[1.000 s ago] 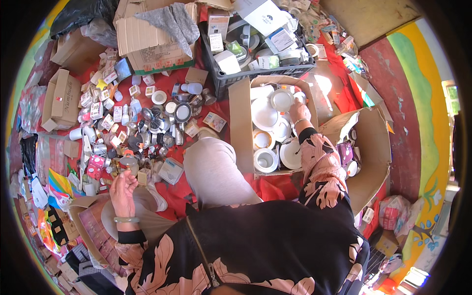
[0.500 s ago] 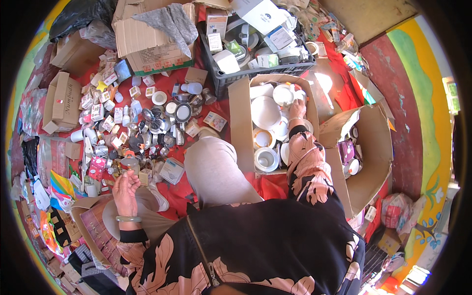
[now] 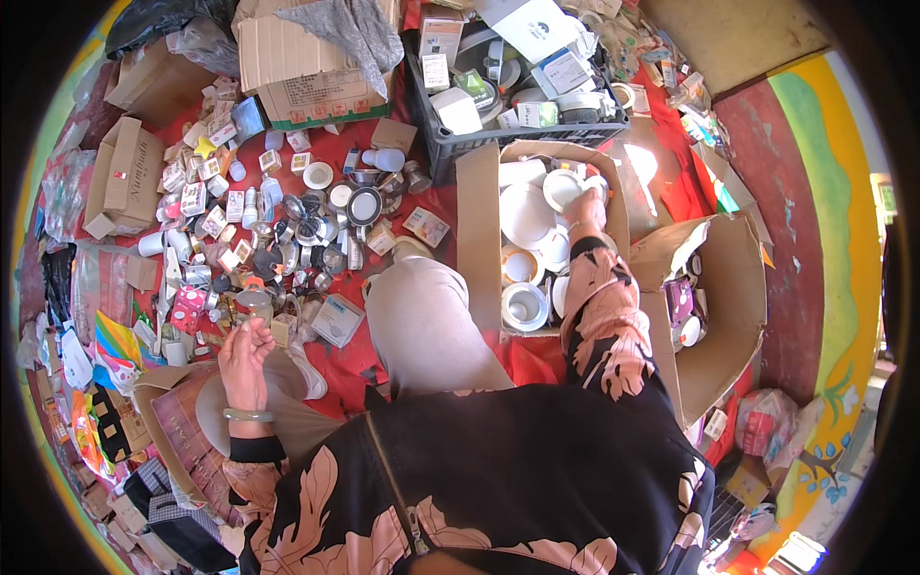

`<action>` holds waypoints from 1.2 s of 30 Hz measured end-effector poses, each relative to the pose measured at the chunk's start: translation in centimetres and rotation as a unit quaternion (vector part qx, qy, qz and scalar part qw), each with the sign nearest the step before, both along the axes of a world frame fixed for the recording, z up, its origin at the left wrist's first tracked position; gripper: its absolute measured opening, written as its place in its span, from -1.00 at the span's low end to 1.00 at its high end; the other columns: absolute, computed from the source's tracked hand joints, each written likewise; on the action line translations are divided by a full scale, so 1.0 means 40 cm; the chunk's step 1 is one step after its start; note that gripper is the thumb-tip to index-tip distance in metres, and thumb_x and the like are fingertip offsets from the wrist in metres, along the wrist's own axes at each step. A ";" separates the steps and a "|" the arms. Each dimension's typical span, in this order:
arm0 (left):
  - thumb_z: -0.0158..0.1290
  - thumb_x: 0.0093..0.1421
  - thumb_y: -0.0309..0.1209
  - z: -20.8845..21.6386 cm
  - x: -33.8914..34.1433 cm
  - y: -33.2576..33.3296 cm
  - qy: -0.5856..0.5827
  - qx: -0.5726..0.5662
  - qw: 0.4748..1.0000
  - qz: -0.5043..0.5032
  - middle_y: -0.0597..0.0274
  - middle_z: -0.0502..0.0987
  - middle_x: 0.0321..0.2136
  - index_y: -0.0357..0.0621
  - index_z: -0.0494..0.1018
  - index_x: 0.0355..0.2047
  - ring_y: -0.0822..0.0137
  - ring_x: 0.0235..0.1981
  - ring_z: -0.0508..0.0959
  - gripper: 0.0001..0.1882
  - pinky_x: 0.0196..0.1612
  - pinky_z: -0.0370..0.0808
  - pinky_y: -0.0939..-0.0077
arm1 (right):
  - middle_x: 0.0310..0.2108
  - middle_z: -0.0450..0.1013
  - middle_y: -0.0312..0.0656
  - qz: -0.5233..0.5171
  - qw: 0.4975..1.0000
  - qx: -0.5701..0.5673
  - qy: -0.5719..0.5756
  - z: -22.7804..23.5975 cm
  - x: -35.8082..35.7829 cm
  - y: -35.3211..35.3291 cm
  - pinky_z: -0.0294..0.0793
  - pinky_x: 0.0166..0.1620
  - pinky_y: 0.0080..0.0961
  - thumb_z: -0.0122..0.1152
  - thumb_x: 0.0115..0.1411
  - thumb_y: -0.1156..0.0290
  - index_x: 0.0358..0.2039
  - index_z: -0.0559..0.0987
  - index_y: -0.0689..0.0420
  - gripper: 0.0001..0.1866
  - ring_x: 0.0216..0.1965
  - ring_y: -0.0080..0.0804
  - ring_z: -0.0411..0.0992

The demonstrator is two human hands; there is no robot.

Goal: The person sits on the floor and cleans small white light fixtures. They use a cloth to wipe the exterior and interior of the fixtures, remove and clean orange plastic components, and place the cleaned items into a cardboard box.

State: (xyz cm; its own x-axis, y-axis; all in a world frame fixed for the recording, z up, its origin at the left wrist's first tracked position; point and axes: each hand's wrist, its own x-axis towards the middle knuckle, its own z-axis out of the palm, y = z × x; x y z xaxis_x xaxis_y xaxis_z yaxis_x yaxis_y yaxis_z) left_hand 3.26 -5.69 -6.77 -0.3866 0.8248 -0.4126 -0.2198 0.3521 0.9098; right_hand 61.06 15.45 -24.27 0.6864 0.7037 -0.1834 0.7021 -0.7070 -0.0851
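Observation:
My right hand reaches into an open cardboard box of white crockery, just right of centre. Its fingers curl over a small white piece near the far right corner; they partly hide its shape. Beside it lie a white bowl and a large white round dish. Closer to me in the same box stands a white pot. My left hand, a bangle at its wrist, is raised over my bent leg with curled fingers and nothing visible in them. A clear jar stands beyond it.
Small boxes, cups and metal wares crowd the red cloth at left. A black crate full of goods stands at the far side. Another open carton is at right. My knee rises between the pile and the crockery box.
The whole view has shifted slightly, with things appearing a little further right. My right hand stays in the crockery box at nearly the same spot. My left hand remains raised and curled.

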 end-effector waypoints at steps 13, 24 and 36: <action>-0.08 0.25 -0.33 -0.013 -0.020 -0.019 0.010 0.005 1.000 0.002 0.23 0.50 -0.45 -0.31 0.44 -0.25 0.48 -0.44 0.49 -0.74 -0.32 0.47 0.63 | 0.30 -0.31 0.08 0.256 0.965 -0.061 -0.015 0.108 -0.128 -0.084 0.39 -0.01 -0.28 0.16 0.01 -0.11 0.28 -0.09 0.06 -0.02 0.03 -0.03 0.33; -0.08 0.25 -0.33 -0.018 -0.018 -0.036 0.026 -0.006 0.999 0.028 0.21 0.50 -0.41 -0.31 0.44 -0.23 0.47 -0.41 0.49 -0.73 -0.30 0.47 0.62 | 0.30 -0.32 0.08 0.182 0.982 0.021 0.048 0.034 -0.156 -0.071 0.38 0.01 -0.25 -0.08 0.16 0.13 0.26 0.00 0.01 -0.31 0.11 0.02 0.23; -0.10 0.26 -0.34 0.006 -0.011 -0.026 0.006 0.020 1.000 -0.004 0.25 0.49 -0.45 -0.30 0.46 -0.27 0.48 -0.41 0.48 -0.75 -0.29 0.46 0.61 | 0.31 -0.36 0.02 0.224 0.972 0.004 -0.064 -0.049 -0.100 -0.074 0.29 0.09 -0.20 0.02 0.14 0.09 0.29 -0.12 -0.11 -0.21 0.21 0.03 0.07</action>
